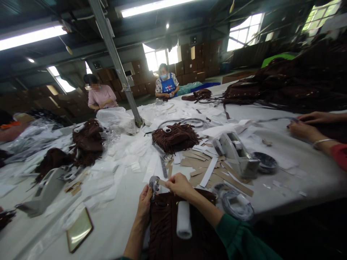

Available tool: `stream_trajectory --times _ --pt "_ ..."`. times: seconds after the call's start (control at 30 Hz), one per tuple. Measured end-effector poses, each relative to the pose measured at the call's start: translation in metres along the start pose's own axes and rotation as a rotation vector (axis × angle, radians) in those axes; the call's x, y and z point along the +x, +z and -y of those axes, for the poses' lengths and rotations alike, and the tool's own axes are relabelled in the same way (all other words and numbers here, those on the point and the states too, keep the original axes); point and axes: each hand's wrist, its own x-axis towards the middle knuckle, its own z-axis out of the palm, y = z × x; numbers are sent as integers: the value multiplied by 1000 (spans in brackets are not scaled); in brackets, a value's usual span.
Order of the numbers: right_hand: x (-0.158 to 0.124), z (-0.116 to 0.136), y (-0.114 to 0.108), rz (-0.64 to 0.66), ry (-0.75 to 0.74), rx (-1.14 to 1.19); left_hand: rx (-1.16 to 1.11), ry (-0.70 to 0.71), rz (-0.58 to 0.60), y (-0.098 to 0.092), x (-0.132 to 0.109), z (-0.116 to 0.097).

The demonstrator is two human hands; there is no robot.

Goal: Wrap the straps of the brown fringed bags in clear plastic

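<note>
My left hand (pixel 145 198) is closed on a small grey wrapped loop (pixel 154 184); what lies under the wrapping I cannot make out. Between the fingers of my right hand (pixel 179 185) is a brown paper strip (pixel 162 183), its far end against the loop. Both hands are above the top edge of a dark brown bag (pixel 162 227) with metal eyelets. A white roll (pixel 184 220) lies on the bag's front. To the right of the bag is a coil of grey wrapped strap (pixel 235 202).
Loose paper strips (pixel 208 168) and a tape dispenser (pixel 237 153) lie beyond my hands. A fringed brown bag (pixel 175 138) sits farther back. At left are a phone (pixel 79 230) and another dispenser (pixel 45 193). A co-worker's hands (pixel 306 126) work at right; a metal post (pixel 119 68) rises behind.
</note>
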Motion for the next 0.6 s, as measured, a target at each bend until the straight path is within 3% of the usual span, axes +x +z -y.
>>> stream_trajectory --times 0.33,0.6 --pt "-5 1 36 -53 11 135 95 93 55 -3 5 14" --pt "-5 -13 33 -39 -37 172 210 181 78 -3 5 11"
